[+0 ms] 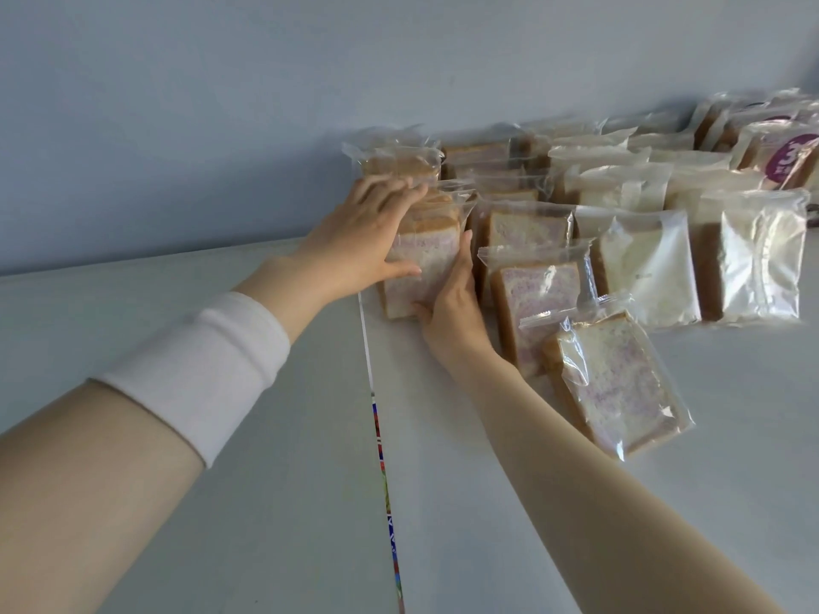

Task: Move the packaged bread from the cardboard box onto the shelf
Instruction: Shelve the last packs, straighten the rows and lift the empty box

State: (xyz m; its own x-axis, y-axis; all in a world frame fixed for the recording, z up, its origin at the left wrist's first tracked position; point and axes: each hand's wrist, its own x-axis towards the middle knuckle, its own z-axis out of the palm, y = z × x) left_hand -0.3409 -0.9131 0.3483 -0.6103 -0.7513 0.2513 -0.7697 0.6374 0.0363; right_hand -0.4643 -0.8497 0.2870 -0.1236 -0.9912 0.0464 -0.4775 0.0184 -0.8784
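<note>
A clear-wrapped pack of purple-swirl bread (pixel 421 268) stands at the left end of the rows on the white shelf (pixel 443 480). My left hand (pixel 363 241) lies against its left side, fingers spread over its top and thumb across its front. My right hand (pixel 452 303) holds its right lower edge, thumb under the corner. Several more packs stand in rows to the right, the nearest one (pixel 616 383) leaning forward. The cardboard box is out of view.
A pale wall (pixel 266 104) rises behind the rows. A thin divider strip (pixel 376 414) with a coloured edge runs from front to back, left of the packs. White-bread packs (pixel 753 259) and a purple-labelled pack (pixel 793 159) fill the right.
</note>
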